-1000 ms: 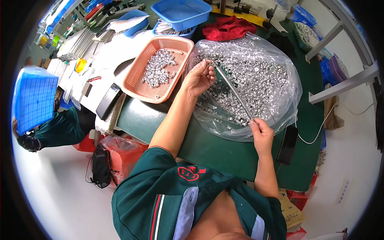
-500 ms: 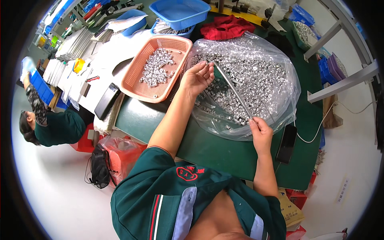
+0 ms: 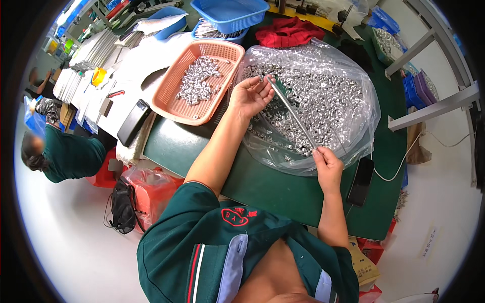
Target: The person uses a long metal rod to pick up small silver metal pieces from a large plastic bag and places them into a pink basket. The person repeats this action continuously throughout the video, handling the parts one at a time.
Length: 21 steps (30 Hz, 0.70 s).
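Observation:
A thin silvery metal rod (image 3: pixel 293 112) slants over a clear plastic bag (image 3: pixel 371 118) that lies open, full of small shiny metal parts (image 3: pixel 328 93). At the rod's near end, my right hand (image 3: pixel 328 166) pinches it between thumb and fingers. My left hand (image 3: pixel 251 97) is palm up at the far end, its fingers curled and the thumb near the index fingertip. Something small and dark shows at those fingertips, too small to name. Just left of this hand stands a pink plastic basket (image 3: pixel 164 96) with a heap of similar metal parts (image 3: pixel 197 81).
Blue baskets (image 3: pixel 230 15) and a red cloth (image 3: pixel 288 33) lie at the back. A black phone (image 3: pixel 361 182) with a white cable is right of the bag. At left are a dark case (image 3: pixel 134 124), paper stacks and a co-worker (image 3: pixel 70 151). A metal frame (image 3: pixel 429 107) stands at right.
The rod and my right hand have hardly moved. My left fingers have loosened slightly near the rod's tip. The co-worker's raised arm and blue tray have come down.

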Each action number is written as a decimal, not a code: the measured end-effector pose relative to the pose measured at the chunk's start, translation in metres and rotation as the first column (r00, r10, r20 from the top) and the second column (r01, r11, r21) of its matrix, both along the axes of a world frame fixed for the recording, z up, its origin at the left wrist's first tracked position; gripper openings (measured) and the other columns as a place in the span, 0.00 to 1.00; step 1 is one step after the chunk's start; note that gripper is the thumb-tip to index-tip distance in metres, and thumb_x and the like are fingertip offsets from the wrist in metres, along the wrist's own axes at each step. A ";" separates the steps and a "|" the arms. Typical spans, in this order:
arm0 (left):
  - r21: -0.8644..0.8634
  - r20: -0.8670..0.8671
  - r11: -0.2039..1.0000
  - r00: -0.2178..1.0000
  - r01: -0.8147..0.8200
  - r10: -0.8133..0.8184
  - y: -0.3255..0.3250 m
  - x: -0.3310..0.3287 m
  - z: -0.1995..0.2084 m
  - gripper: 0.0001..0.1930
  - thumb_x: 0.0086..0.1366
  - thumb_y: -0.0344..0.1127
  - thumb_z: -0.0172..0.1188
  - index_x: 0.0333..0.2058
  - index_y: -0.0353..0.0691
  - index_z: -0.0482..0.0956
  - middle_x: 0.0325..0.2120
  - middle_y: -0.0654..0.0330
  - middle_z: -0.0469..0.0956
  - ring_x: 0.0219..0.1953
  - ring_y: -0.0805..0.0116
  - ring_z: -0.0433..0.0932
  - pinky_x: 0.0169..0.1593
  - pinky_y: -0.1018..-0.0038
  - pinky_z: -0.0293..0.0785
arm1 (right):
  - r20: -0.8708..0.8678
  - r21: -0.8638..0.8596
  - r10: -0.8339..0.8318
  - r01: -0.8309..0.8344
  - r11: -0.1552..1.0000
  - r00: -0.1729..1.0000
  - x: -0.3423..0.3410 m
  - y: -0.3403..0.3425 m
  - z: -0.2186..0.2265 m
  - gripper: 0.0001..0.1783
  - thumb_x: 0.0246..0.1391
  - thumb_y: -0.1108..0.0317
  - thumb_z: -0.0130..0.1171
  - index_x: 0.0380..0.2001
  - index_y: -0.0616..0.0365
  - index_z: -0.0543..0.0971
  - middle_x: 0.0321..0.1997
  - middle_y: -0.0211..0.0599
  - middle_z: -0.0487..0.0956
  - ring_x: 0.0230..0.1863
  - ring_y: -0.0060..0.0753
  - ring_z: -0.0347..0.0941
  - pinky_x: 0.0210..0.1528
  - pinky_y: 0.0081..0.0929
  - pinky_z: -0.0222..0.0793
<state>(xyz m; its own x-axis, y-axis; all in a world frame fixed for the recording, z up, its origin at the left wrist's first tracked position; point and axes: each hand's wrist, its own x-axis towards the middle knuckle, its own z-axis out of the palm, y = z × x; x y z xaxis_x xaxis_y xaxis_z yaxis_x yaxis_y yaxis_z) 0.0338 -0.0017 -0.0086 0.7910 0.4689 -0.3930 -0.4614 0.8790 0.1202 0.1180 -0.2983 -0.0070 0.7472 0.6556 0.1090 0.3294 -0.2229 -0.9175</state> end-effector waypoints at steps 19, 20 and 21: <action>0.792 -0.143 0.599 0.990 0.118 -0.006 0.006 -0.006 0.007 0.07 0.62 0.29 0.60 0.39 0.37 0.77 0.36 0.52 0.81 0.41 0.60 0.81 0.48 0.68 0.75 | 0.189 -0.046 -0.042 0.052 0.998 0.981 0.001 -0.002 0.004 0.09 0.53 0.68 0.63 0.36 0.61 0.80 0.18 0.32 0.74 0.20 0.16 0.65 0.24 0.20 0.62; 0.776 -0.139 0.619 0.990 0.121 -0.018 0.006 -0.007 0.006 0.07 0.62 0.29 0.60 0.39 0.37 0.77 0.36 0.52 0.81 0.41 0.60 0.81 0.48 0.67 0.75 | 0.173 -0.042 -0.037 0.044 0.998 0.984 0.001 -0.002 0.002 0.09 0.53 0.68 0.63 0.36 0.60 0.80 0.18 0.32 0.74 0.20 0.16 0.66 0.24 0.20 0.63; 0.759 -0.136 0.639 0.990 0.124 -0.031 0.007 -0.007 0.005 0.07 0.62 0.30 0.60 0.39 0.37 0.77 0.37 0.52 0.81 0.42 0.60 0.81 0.48 0.67 0.75 | 0.158 -0.039 -0.031 0.038 0.999 0.987 0.001 -0.001 0.000 0.09 0.53 0.68 0.63 0.36 0.60 0.80 0.18 0.32 0.74 0.20 0.16 0.66 0.24 0.20 0.63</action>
<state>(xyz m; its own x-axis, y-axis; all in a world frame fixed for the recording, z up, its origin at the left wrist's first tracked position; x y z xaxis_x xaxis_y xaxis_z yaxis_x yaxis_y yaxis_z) 0.0265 0.0048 -0.0033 0.8167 0.5770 -0.0011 -0.3403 0.4833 0.8066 0.1188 -0.2997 -0.0070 0.7452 0.6362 0.2000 0.4604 -0.2738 -0.8444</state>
